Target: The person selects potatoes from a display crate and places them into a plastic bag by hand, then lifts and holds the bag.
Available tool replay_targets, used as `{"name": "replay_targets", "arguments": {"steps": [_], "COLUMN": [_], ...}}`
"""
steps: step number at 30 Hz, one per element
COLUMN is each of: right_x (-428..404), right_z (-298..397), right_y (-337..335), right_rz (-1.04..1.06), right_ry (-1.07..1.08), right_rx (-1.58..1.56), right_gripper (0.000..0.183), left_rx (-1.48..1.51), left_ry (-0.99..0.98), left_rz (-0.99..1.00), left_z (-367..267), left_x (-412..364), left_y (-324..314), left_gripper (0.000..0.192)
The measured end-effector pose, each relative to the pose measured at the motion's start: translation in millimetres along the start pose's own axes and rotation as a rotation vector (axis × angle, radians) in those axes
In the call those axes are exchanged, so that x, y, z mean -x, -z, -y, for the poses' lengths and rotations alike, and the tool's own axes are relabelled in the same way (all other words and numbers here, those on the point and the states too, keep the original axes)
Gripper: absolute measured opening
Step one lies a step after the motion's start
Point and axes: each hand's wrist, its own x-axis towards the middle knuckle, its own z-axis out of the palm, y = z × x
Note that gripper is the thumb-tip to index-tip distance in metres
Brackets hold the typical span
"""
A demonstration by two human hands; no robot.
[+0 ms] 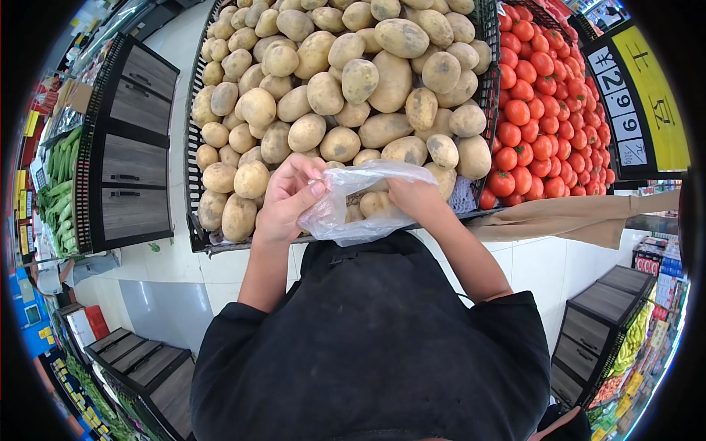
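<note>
A clear plastic produce bag (pixel 358 226) spreads between my hands at the near edge of a bin of potatoes (pixel 325 93). My left hand (pixel 295 198) pinches the bag's left rim between thumb and fingers. On the other side, my right hand (pixel 413 193) is at the bag's right part, its fingers partly hidden by the plastic; whether they grip anything I cannot tell. Through the bag's mouth a few potatoes show, and it is unclear whether they lie inside it or behind it.
Tomatoes (pixel 543 110) fill the bin at the right, beside a price sign (pixel 634 105). Brown cloth (pixel 573 220) hangs along its front edge. Cabinets with green vegetables (pixel 60 193) stand at the left, more shelving at both lower corners. The potato bin has a black slatted rim (pixel 194 143).
</note>
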Motion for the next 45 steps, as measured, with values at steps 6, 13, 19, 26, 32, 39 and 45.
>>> {"name": "replay_targets", "arguments": {"steps": [6, 13, 19, 26, 32, 39, 45], "right_x": [5, 4, 3, 1, -2, -1, 4], "right_z": [-3, 2, 5, 13, 16, 26, 34], "right_y": [10, 27, 23, 18, 5, 13, 24], "right_rz": [-0.295, 0.176, 0.205, 0.119, -0.059, -0.047, -0.071], "right_ry": [0.119, -0.013, -0.009, -0.028, -0.009, 0.016, 0.092], "right_rx": [-0.159, -1.391, -1.484, -1.386, -1.201, -1.068, -1.015], "right_gripper": [0.016, 0.016, 0.024, 0.019, 0.017, 0.015, 0.019], "left_rx": [0.032, 0.049, 0.045, 0.05, 0.067, 0.057, 0.076], "left_ry": [-0.023, -0.041, -0.038, -0.051, -0.051, -0.069, -0.065], "left_rz": [0.019, 0.026, 0.018, 0.008, 0.021, 0.0, 0.021], "left_z": [1, -1, -1, -2, -1, -1, -3], "left_x": [-3, -5, -3, -3, -2, -1, -1], "left_y": [0, 3, 5, 3, 6, 6, 4], "left_gripper": [0.013, 0.013, 0.013, 0.013, 0.013, 0.013, 0.014]}}
